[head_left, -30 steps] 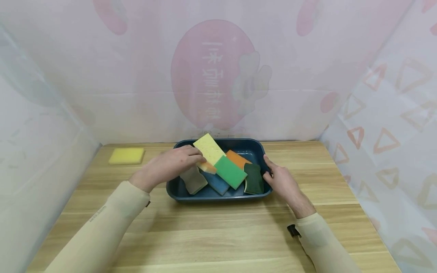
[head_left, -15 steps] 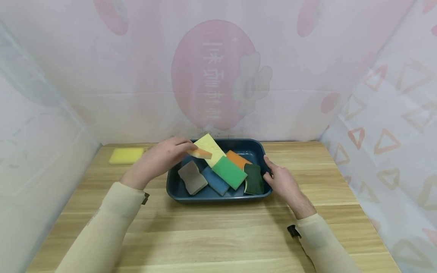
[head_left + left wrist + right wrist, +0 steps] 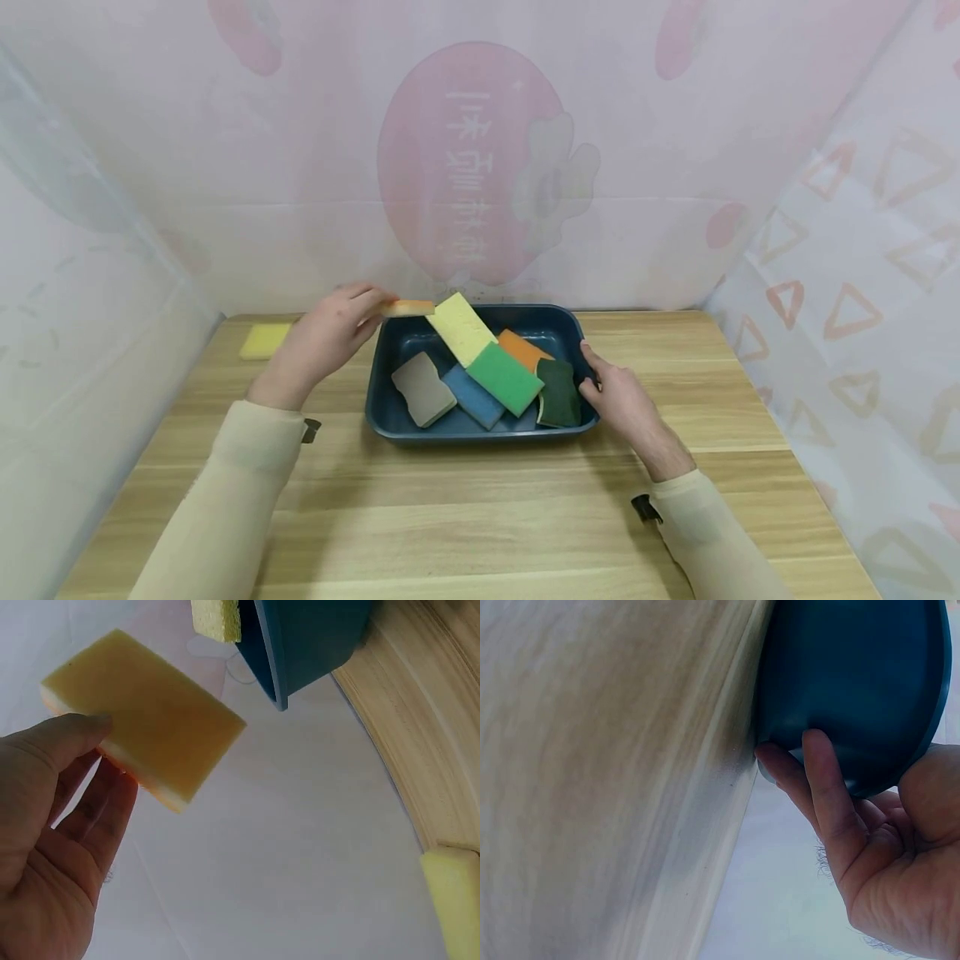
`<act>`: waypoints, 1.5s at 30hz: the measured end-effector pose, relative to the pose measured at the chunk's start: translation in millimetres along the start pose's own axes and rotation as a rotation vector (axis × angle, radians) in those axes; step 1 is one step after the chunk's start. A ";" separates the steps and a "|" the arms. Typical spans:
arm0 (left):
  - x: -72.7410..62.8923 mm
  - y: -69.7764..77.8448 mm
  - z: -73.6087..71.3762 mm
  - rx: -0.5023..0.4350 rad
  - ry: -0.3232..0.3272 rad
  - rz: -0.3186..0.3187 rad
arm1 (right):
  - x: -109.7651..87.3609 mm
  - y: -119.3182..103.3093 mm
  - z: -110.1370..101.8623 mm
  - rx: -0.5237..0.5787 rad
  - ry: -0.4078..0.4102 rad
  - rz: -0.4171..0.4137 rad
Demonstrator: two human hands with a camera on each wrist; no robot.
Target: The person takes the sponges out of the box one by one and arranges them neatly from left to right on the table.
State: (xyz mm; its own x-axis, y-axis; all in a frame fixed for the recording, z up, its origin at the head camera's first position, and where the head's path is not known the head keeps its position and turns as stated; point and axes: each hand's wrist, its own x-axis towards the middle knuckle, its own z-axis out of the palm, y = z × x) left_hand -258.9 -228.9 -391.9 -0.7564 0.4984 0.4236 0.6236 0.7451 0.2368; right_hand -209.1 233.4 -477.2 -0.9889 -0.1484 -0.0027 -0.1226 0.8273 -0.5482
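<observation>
My left hand [image 3: 318, 342] pinches an orange-and-pale sponge [image 3: 408, 308] between thumb and fingers, near the back left corner of a dark blue basin [image 3: 480, 438]. In the left wrist view the sponge's yellowish face [image 3: 150, 712] shows, with the thumb on its edge. My right hand [image 3: 626, 404] grips the basin's right end; in the right wrist view its fingers [image 3: 829, 776] press the outer wall. Inside the basin lie a grey-brown sponge [image 3: 423, 390], a blue sponge [image 3: 474, 397], a green sponge [image 3: 506, 379], a dark green sponge [image 3: 558, 393], an orange sponge [image 3: 523, 348] and a pale yellow sponge [image 3: 461, 329].
Partly behind the left hand, a yellow sponge [image 3: 264, 342] lies on the wooden table [image 3: 465, 517] at the back left. Printed sheets [image 3: 300, 167] stand as walls behind and at both sides.
My left hand has lifted the orange-and-pale sponge from over the grey-brown one and carried it left and back, to the basin's back left corner. The right hand stays on the basin.
</observation>
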 end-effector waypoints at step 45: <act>-25.5 -62.5 11.5 0.006 -0.084 -0.343 | -1.2 3.7 -1.6 0.003 -0.006 0.026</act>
State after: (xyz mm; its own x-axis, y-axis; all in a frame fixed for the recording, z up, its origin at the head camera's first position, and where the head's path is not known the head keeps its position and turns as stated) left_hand -280.9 -283.0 -427.6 -0.9354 0.2530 0.2470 0.3292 0.8780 0.3476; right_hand -208.4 237.5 -477.8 -0.9913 -0.1300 -0.0219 -0.0966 0.8293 -0.5503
